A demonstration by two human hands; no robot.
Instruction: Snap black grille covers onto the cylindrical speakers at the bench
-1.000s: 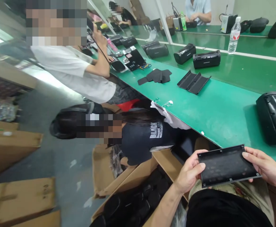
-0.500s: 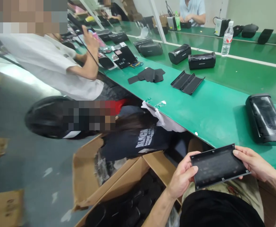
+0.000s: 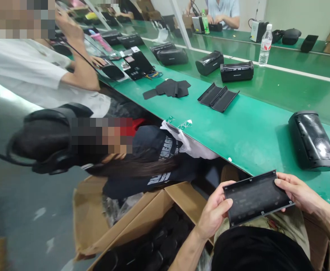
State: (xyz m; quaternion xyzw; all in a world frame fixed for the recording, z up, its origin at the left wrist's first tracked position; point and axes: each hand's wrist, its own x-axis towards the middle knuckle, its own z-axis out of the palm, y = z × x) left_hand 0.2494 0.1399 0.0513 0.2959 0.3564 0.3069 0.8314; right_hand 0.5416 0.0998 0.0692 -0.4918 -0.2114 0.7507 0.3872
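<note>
A flat black plastic panel (image 3: 256, 196) is held over my lap, just off the near edge of the green table (image 3: 238, 128). My left hand (image 3: 216, 210) grips its left end with the thumb on top. My right hand (image 3: 297, 192) holds its right end. A black speaker body (image 3: 313, 141) lies on the table just beyond my right hand.
An open cardboard box (image 3: 142, 222) of black parts stands at my left. A person in a dark shirt (image 3: 156, 162) bends low beside it; another in white (image 3: 40, 75) sits farther left. Two black trays (image 3: 218, 98), foam pieces (image 3: 169, 88), more speakers (image 3: 236, 71) and a water bottle (image 3: 264, 45) are on the table.
The view has swung slightly, so everything shifts left. The panel stays in both my hands. The bending person's head has moved left and up.
</note>
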